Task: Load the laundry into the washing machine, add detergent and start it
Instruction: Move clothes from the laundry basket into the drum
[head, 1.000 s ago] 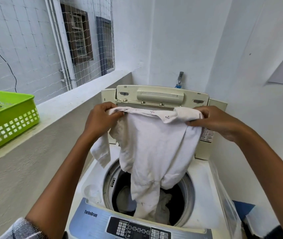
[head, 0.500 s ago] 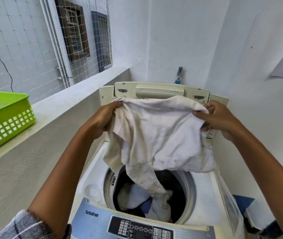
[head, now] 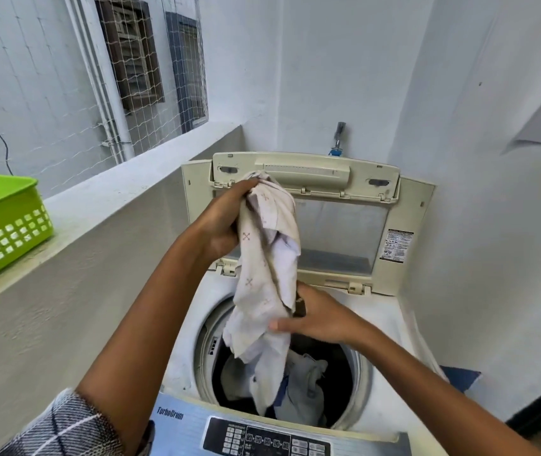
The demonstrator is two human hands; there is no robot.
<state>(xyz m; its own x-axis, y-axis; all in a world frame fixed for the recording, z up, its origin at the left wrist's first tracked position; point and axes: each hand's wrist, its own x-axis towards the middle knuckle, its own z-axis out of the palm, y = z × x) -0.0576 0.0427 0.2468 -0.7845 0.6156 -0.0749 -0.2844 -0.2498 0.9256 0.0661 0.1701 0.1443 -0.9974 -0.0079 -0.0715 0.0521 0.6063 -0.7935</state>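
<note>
Two hands share one pale garment (head: 270, 258) above the open washing machine (head: 391, 327). The left hand (head: 226, 222) is high and far, fingers curled round the bunched top of the cloth just in front of the raised lid (head: 341, 225). The right hand (head: 318, 319) is lower and nearer, thumb and fingers closed on the cloth's middle, right at the far rim of the drum opening (head: 359, 366).

Between the two grips the garment hangs as a long twisted rope, its long axis almost upright and leaning slightly to the right toward the bottom. Its loose lower end already dips into the drum, resting against or just above other laundry (head: 308, 380) lying there; whether it touches cannot be told. So the drum lies straight below both grips, and the right hand is clearly the nearer one to it.

Judging from this, loading is under way and this piece is close to going in. What the next move seems to call for is simply lowering or letting go, with the upper grip being the one that has farther to travel. A tail of cloth could catch on the rim.

Left of the machine a low ledge (head: 124, 195) carries a green basket (head: 2, 225). The control panel (head: 262, 439) sits at the near edge, untouched, and no detergent shows anywhere.
</note>
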